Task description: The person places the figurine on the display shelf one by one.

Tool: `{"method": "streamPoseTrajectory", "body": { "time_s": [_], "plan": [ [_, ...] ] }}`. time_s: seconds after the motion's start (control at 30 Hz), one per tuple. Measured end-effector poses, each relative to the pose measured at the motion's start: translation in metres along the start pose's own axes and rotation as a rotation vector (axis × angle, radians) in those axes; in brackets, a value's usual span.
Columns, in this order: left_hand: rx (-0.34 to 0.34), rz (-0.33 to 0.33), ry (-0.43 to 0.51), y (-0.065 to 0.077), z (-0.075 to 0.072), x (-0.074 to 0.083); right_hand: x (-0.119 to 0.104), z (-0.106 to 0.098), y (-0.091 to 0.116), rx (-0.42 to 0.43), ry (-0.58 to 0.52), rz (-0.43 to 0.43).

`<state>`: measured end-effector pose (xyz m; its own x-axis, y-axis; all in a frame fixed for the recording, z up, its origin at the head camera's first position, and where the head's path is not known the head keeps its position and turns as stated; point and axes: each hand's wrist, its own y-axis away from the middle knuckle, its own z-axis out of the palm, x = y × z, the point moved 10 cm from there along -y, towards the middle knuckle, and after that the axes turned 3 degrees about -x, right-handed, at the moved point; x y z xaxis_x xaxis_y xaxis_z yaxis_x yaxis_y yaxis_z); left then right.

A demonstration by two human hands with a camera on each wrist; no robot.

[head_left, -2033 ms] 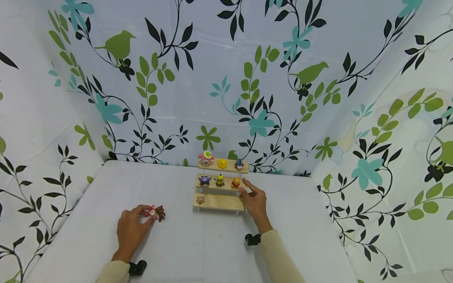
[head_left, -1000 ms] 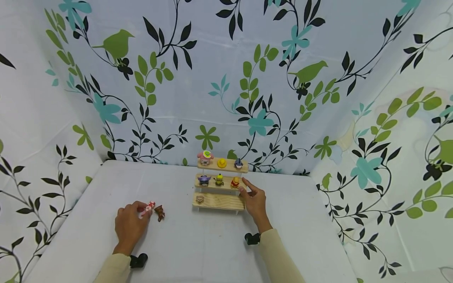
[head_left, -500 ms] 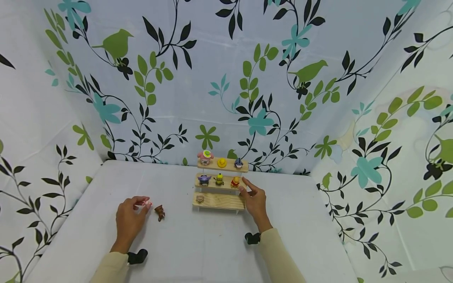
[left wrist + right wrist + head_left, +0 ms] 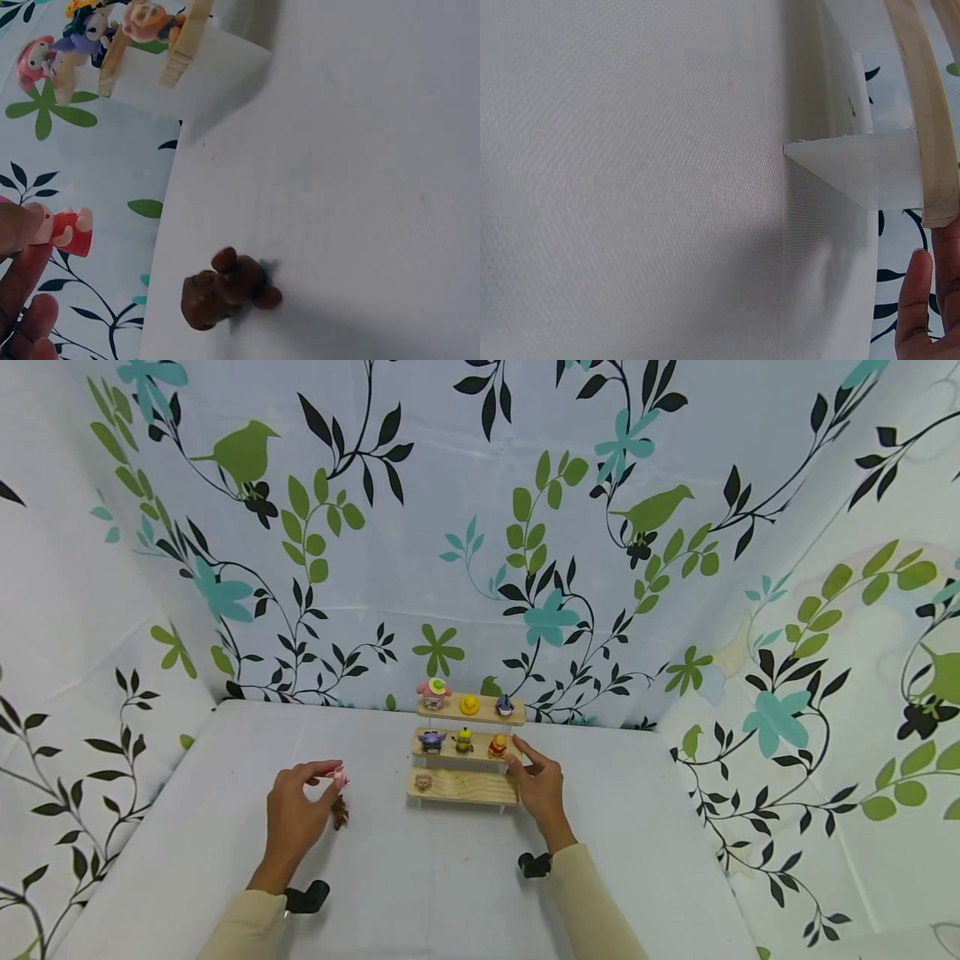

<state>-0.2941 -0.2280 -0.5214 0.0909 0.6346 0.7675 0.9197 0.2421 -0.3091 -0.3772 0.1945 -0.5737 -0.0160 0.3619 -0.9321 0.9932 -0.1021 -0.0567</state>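
My left hand (image 4: 296,817) pinches a small red and pale pink figurine (image 4: 73,232) between thumb and fingertips, raised off the table. Just below it, a brown bear figurine (image 4: 238,281) lies on the white table. My right hand (image 4: 543,792) is at the right end of a three-tier wooden display stand (image 4: 476,787), thumb and index finger about the end of its middle tier. That tier bears a purple figurine (image 4: 431,742), a yellow-green one (image 4: 463,741) and a red-and-yellow bear (image 4: 497,745). A small beige figurine (image 4: 423,782) sits at the bottom tier's left end.
On the top tier stand a pink figurine (image 4: 434,693), a yellow duck (image 4: 469,704) and a dark blue figurine (image 4: 504,705). The stand is near the back of the white table (image 4: 420,877), with leaf-patterned cloth (image 4: 450,568) behind it and at both sides.
My left hand has drawn the red and pink figurine away from the brown bear, turned it in its fingers, then lifted it up and rightward. My right hand stays at the stand.
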Motion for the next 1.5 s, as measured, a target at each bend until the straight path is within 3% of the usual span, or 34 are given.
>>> {"method": "streamPoseTrajectory", "body": {
  "time_s": [0.43,0.93,1.1,1.2,1.37,1.5],
  "plan": [
    [-0.052,0.090,0.047,-0.006,0.017,0.057,0.000,-0.001,0.000,0.011,0.005,0.004],
    [-0.163,0.204,0.097,-0.004,0.067,0.118,0.000,-0.001,0.000,0.011,0.000,0.014],
    [-0.192,0.218,0.089,0.000,0.089,0.127,0.001,0.000,0.000,0.013,-0.005,0.025],
    [-0.190,0.259,0.082,0.003,0.101,0.134,0.001,0.000,-0.001,0.013,-0.008,0.012],
    [-0.159,0.333,0.023,0.006,0.115,0.141,0.002,-0.001,-0.002,0.020,-0.011,0.013],
    [-0.155,0.337,-0.040,0.007,0.125,0.141,0.001,-0.001,-0.001,0.026,-0.003,0.011]
  ]
}}
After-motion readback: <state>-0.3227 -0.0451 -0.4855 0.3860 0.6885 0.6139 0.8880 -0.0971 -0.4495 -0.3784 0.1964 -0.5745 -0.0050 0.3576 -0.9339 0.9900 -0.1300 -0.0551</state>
